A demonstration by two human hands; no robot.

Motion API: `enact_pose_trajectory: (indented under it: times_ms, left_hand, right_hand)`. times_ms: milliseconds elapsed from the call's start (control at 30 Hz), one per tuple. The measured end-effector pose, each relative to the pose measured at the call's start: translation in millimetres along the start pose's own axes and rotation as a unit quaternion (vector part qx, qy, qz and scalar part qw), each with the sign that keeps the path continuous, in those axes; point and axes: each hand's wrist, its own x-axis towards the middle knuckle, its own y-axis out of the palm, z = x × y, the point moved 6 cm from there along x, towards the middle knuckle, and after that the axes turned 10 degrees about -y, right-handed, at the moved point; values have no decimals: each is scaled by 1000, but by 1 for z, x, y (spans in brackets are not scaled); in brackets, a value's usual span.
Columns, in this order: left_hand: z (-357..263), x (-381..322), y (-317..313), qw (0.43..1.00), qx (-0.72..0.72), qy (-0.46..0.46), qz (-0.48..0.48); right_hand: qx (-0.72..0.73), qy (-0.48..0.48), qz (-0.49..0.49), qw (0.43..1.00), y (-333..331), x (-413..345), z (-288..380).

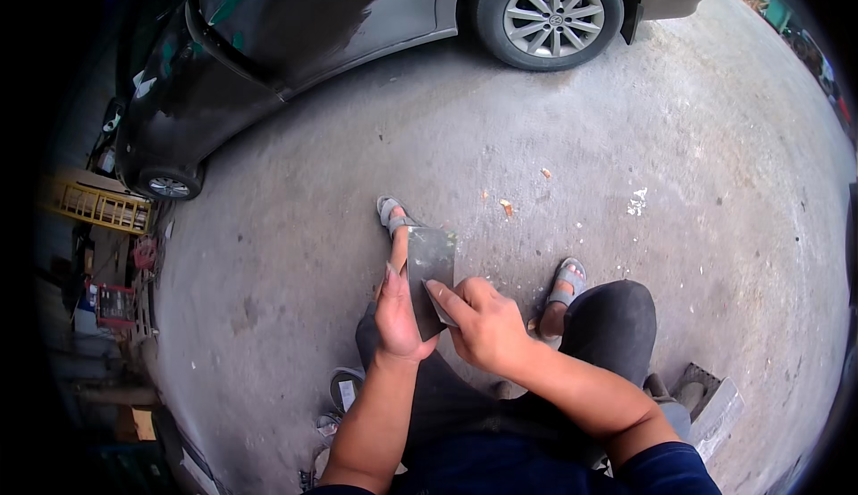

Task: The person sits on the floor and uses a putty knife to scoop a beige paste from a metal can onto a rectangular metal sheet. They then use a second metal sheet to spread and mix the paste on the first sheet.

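A flat, dark rectangular plate point(430, 280) with pale smudges near its far end rests in my left hand point(400, 317), my thumb along its left edge and fingers behind it. My right hand point(488, 324) grips a small thin blade-like piece, perhaps a spreader point(439, 307), pressed against the plate's face with the index finger stretched along it. Past my hands stands a dark car point(322, 32) with green and dull patches on its side panels.
The car's near wheel point(555, 16) is at the top. Paint flakes lie on the concrete floor point(301, 180). Round containers point(346, 388) stand at lower left, an open box point(714, 404) at lower right. A yellow rack point(104, 207) and a red crate point(115, 305) are at far left.
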Motion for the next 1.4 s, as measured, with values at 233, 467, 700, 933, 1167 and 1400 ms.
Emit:
enact_pose_trajectory:
  times_ms: [233, 467, 700, 933, 1167, 1400]
  left_hand:
    - [3, 3, 4, 999, 35, 25, -23]
    - [9, 3, 17, 996, 75, 38, -6]
    - [10, 2, 21, 997, 54, 41, -32]
    - [6, 5, 21, 995, 85, 53, -23]
    - [8, 4, 21, 995, 75, 15, -57]
    - [7, 3, 20, 996, 72, 21, -44]
  right_hand:
    - [-13, 28, -20, 999, -2, 8, -15]
    - [-21, 51, -45, 997, 0, 5, -21]
    - [-17, 81, -45, 996, -2, 4, -11]
    - [4, 72, -41, 997, -3, 1, -5]
    - [20, 61, -24, 998, 4, -4, 4]
    - [14, 52, -37, 998, 2, -2, 2]
